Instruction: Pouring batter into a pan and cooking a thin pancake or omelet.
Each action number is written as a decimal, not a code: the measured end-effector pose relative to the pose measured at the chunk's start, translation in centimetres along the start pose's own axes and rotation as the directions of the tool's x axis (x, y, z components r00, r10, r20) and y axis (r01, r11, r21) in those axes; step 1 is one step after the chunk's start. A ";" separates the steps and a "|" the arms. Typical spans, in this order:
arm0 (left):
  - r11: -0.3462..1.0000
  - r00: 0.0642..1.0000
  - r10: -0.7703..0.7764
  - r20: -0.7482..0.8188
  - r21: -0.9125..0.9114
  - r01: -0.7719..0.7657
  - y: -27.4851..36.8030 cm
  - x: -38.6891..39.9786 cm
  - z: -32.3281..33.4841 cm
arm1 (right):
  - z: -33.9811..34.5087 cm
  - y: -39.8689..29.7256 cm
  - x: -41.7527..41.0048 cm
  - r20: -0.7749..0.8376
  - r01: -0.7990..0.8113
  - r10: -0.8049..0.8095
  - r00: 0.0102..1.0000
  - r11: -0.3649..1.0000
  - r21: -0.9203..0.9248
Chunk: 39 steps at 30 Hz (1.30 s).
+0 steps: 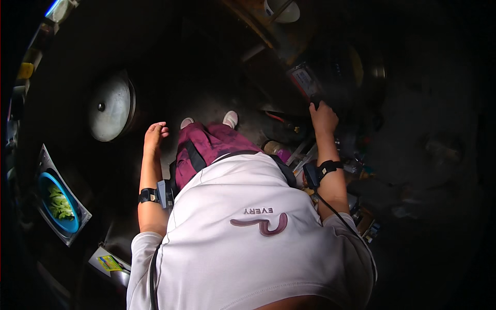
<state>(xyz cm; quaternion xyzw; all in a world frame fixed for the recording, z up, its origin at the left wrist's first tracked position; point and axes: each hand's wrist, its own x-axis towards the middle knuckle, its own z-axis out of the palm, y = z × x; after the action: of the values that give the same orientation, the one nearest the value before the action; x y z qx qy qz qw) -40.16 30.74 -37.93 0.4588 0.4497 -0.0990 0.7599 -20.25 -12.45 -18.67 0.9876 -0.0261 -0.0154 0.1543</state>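
Observation:
My right hand (324, 118) is closed around a small dark handle (316, 101) on the right side. Just beyond it lies a flat package (304, 80) with a red edge and a pale printed label; whether the handle is part of it I cannot tell. My left hand (156, 135) hangs in the air with loosely curled fingers and nothing visible in it. Nearest to that hand, on its left, is a large round metal lid (110, 108) with a dark knob.
At far left, a blue basin (73, 205) holds leafy greens (60, 202) and sits within a metal-rimmed sink or tray (87, 217). A yellow packet (109, 263) lies at lower left. A white bowl (290, 13) stands at the top. Dim clutter, including a red-handled tool (275, 116), lines the right.

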 end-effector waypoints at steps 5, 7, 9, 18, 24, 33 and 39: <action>1.000 1.000 0.005 -0.015 -0.007 -0.005 0.6 0.1 0.4 | 0.3 0.2 0.2 0.007 0.019 -0.019 1.000 1.000 -0.016; 1.000 1.000 0.003 -0.020 -0.021 -0.004 0.6 0.2 0.5 | 0.5 0.3 0.0 -0.004 0.024 -0.024 1.000 1.000 0.005; 0.999 1.000 0.013 -0.011 -0.029 -0.013 0.4 0.6 0.4 | 0.4 0.3 0.0 -0.002 0.031 -0.031 1.000 0.999 0.014; 0.999 1.000 0.025 0.010 -0.027 -0.025 0.4 0.7 0.5 | -0.3 -0.1 -0.2 0.034 0.021 -0.022 0.999 0.999 0.040; 1.000 1.000 0.021 0.011 -0.022 -0.020 0.7 0.8 0.5 | -0.2 0.0 -0.2 0.035 0.012 -0.014 0.999 0.998 0.063; 1.000 0.999 0.029 0.021 -0.010 -0.029 -0.5 1.1 -0.2 | 0.1 0.3 -0.6 0.039 0.018 -0.020 0.999 0.997 0.074; 1.000 0.999 0.030 0.011 0.004 -0.030 0.7 0.3 0.7 | 0.0 0.3 -0.5 0.033 -0.006 0.004 0.999 0.998 0.067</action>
<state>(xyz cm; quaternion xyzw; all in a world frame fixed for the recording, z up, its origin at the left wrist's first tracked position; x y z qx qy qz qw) -39.21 30.71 -37.56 0.4667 0.4382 -0.0911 0.7628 -20.73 -12.73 -18.53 0.9917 -0.0315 -0.0306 0.1209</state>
